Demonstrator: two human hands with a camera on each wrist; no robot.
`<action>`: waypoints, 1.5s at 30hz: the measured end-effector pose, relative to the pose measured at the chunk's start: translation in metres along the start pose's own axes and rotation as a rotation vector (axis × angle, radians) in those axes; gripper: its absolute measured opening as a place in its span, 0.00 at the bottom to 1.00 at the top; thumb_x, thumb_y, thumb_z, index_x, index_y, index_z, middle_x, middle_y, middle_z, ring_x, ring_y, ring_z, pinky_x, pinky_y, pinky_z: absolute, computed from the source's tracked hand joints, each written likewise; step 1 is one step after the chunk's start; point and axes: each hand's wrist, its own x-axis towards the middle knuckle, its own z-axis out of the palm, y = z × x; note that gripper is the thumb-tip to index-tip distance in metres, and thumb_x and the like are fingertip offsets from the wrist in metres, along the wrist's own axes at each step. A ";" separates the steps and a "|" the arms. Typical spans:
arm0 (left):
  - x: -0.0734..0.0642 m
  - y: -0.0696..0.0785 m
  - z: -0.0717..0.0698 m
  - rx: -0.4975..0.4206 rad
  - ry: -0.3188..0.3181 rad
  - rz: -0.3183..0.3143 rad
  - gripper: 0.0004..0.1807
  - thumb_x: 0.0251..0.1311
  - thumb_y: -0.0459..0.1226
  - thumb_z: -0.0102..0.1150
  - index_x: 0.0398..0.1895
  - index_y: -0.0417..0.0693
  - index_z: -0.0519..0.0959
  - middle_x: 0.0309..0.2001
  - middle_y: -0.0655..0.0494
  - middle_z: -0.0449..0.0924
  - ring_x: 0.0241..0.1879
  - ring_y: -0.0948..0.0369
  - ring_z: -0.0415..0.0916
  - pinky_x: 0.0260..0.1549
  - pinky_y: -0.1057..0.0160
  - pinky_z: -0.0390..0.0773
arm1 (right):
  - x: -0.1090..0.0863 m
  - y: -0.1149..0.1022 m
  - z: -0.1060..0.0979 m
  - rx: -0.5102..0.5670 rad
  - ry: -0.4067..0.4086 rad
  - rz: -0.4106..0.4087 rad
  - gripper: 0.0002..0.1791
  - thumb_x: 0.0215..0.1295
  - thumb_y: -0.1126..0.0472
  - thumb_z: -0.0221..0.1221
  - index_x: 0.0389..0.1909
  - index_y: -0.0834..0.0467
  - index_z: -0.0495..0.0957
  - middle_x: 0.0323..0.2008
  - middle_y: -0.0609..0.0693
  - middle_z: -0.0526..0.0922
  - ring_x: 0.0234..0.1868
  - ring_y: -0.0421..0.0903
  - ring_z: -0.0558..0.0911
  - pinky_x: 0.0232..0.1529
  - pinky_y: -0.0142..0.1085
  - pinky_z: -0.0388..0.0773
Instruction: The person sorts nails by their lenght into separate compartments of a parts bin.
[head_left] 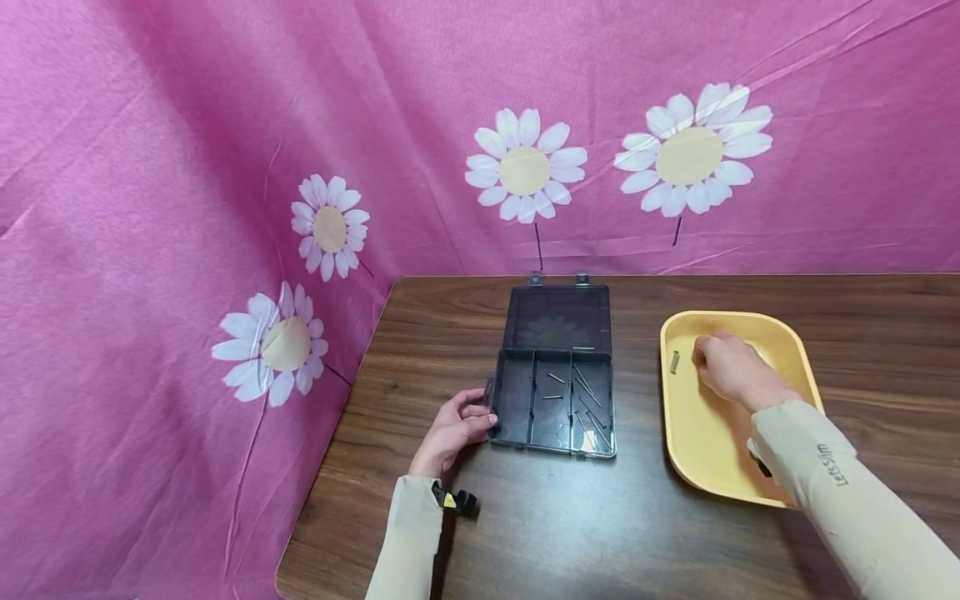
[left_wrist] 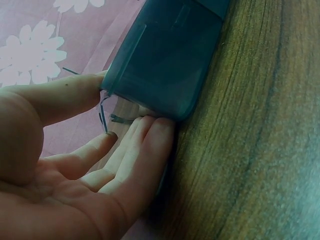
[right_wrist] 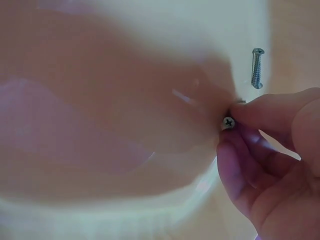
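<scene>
A dark, see-through compartment box (head_left: 513,408) lies with its lid (head_left: 558,318) folded back. Several long screws (head_left: 588,400) are in its right compartment, and two short ones (head_left: 553,387) in the middle. My left hand (head_left: 455,429) grips the box's left side, thumb at the upper edge and fingertips low against the wall in the left wrist view. Inside a yellow tray (head_left: 697,450), my right hand (head_left: 735,367) pinches a screw (right_wrist: 229,122) between thumb and fingers, its cross-slot head showing in the right wrist view. More screws (head_left: 675,362) lie by the tray's left wall.
Both stand on a brown wood-grain table (head_left: 570,533). A pink cloth (head_left: 420,75) with white daisies hangs behind and along the left edge. The tray's raised rim surrounds my right hand.
</scene>
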 end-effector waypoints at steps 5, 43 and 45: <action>-0.001 0.000 0.000 0.000 -0.001 -0.001 0.33 0.57 0.29 0.63 0.66 0.38 0.64 0.43 0.49 0.80 0.35 0.66 0.78 0.37 0.64 0.81 | 0.000 -0.001 -0.004 0.021 -0.064 0.034 0.05 0.49 0.73 0.53 0.24 0.62 0.75 0.23 0.54 0.77 0.26 0.51 0.75 0.30 0.47 0.75; -0.001 0.000 -0.001 0.007 -0.003 -0.001 0.32 0.57 0.29 0.62 0.66 0.38 0.64 0.44 0.49 0.79 0.35 0.66 0.78 0.36 0.64 0.81 | -0.009 0.001 -0.006 0.051 -0.205 0.100 0.05 0.43 0.66 0.59 0.21 0.58 0.71 0.19 0.49 0.72 0.23 0.45 0.69 0.24 0.33 0.62; -0.001 0.001 -0.001 0.004 -0.004 0.000 0.32 0.57 0.29 0.62 0.66 0.38 0.64 0.44 0.49 0.79 0.35 0.65 0.78 0.36 0.64 0.81 | -0.009 0.001 -0.006 0.055 -0.203 0.097 0.05 0.43 0.65 0.59 0.21 0.58 0.71 0.19 0.49 0.72 0.23 0.45 0.69 0.24 0.33 0.62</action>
